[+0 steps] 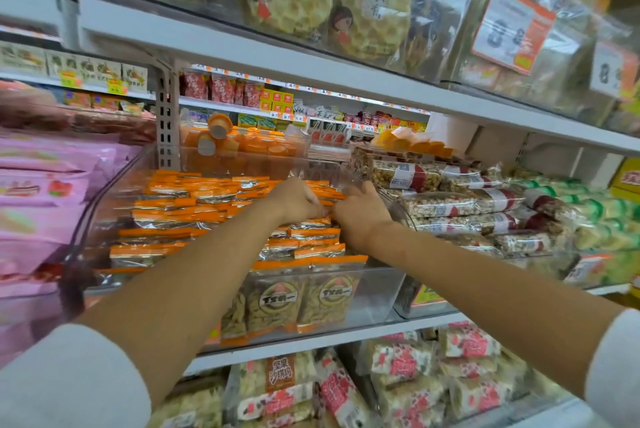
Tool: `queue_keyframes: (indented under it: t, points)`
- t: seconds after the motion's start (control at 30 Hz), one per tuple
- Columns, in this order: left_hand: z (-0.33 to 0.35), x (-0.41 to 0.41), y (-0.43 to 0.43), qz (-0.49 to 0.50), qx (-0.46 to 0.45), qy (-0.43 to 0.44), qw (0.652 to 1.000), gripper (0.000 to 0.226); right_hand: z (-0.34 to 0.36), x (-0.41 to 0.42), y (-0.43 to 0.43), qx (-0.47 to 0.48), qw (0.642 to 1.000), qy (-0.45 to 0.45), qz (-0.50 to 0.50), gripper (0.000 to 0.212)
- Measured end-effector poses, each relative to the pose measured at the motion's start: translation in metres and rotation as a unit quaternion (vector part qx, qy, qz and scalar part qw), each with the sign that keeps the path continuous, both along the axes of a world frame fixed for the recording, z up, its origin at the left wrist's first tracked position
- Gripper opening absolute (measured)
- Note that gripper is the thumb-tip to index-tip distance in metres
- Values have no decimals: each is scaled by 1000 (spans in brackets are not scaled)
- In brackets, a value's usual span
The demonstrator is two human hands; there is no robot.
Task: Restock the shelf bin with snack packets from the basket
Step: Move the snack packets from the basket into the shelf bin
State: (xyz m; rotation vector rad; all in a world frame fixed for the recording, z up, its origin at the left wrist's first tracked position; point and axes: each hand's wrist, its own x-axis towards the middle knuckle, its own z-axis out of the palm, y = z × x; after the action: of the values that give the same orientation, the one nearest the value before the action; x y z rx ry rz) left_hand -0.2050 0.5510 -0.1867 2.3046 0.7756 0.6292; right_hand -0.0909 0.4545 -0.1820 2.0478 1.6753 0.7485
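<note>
A clear plastic shelf bin point(377, 292) at mid-height is packed with rows of orange-and-silver snack packets point(173, 212). Both my arms reach into it. My left hand point(298, 200) is curled down over the packets near the bin's back right, fingers gripping packet tops. My right hand point(360, 211) sits right beside it, fingers curled on packets at the bin's right wall. The fingertips of both hands are hidden behind the hands. The basket is not in view.
Pink packets point(38, 192) fill the bin to the left. Clear-wrapped nut bars point(450, 205) lie in the bin to the right. The white shelf above point(277, 56) carries large cracker bags. Below are bags of puffed snacks point(415, 379). Orange jelly cups point(242, 143) sit behind.
</note>
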Motion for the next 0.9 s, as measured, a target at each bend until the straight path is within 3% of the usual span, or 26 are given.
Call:
queue_keyframes:
  t: [0.1,0.23,0.47,0.6,0.73,0.9]
  points:
    - [0,0,0,3,4,4,1000,19,2,1,0,10,1000,-27,5,12]
    - [-1,0,-1,6,16,14,1000,19,16,0,-2,-55,998,-25,3,26]
    - [-1,-1,-2,-3,9,11,1000,25,18,4,-4,-39,996,-83,19,19]
    - [0,-3,-5,-13,13,9,1000,18,20,4,-4,-38,997,-67,25,9]
    - [0,-3,-5,-12,16,-1,1000,11,29,0,0,-54,998,-25,7,29]
    - [-1,-1,-6,4,24,-6,1000,10,37,-1,0,-48,998,-37,5,37]
